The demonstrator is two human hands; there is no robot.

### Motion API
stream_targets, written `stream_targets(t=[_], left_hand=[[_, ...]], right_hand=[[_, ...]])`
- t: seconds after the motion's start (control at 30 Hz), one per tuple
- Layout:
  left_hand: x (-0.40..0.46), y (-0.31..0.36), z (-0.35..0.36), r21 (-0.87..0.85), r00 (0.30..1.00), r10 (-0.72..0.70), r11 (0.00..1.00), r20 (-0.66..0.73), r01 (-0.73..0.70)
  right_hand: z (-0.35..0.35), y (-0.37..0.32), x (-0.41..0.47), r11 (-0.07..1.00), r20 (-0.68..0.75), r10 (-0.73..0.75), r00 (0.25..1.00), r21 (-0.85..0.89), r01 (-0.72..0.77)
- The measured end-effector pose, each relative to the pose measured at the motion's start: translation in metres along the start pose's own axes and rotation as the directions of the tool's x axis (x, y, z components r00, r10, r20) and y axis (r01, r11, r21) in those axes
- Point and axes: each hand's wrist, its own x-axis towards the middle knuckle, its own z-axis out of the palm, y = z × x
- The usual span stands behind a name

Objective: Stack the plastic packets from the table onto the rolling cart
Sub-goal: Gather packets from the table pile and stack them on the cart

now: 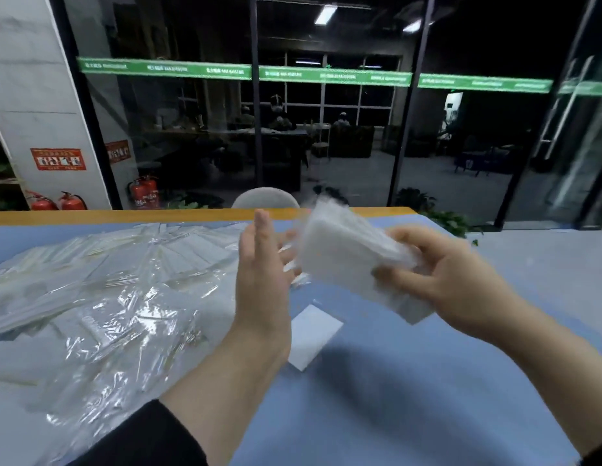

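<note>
My right hand grips a thick stack of white plastic packets, held tilted above the blue table. My left hand is raised just left of the stack, palm turned toward it, fingers straight. Whether its fingertips touch the stack is blurred. A large loose pile of clear plastic packets covers the left half of the table. One single white packet lies flat on the table below my hands. No rolling cart is in view.
The table's far edge is a wooden strip. A grey chair back rises behind it. Beyond is a dark glass wall, with red fire extinguishers at the left and potted plants at the right.
</note>
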Motion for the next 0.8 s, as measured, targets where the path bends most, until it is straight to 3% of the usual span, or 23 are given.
stream_targets(t=[0.07,0.13,0.27,0.4,0.47,0.57,0.8], left_hand=[[-0.018,-0.006,0.019,0.115,0.996,-0.049,0.993,0.07,0.041],[-0.042,-0.022,0.046,0.306,0.977,-0.159,0.946,0.146,0.108],[-0.06,-0.072,0.072,0.542,0.991,-0.132,0.835,0.021,0.099],[-0.056,-0.089,0.07,0.514,0.995,-0.096,0.854,0.006,0.079],[-0.061,-0.086,0.074,0.463,0.995,-0.093,0.884,0.042,0.063],[-0.067,-0.085,0.079,0.445,0.99,-0.08,0.895,0.114,0.022],[-0.067,-0.086,0.081,0.459,0.978,-0.069,0.888,0.198,-0.031]], right_hand=[[-0.032,0.015,-0.017,0.962,0.099,0.015,0.995,-0.271,0.012],[-0.045,0.031,-0.031,0.907,0.168,0.015,0.986,-0.418,0.057],[-0.043,0.076,-0.062,0.914,0.1,-0.009,0.995,-0.402,0.049],[-0.046,0.107,-0.087,0.974,-0.208,0.025,0.978,-0.215,-0.07],[-0.046,0.114,-0.09,0.991,-0.26,0.052,0.964,-0.107,-0.082],[-0.043,0.116,-0.085,0.99,-0.189,0.031,0.981,-0.131,-0.057],[-0.043,0.099,-0.068,0.83,0.104,-0.105,0.989,-0.538,0.145]])
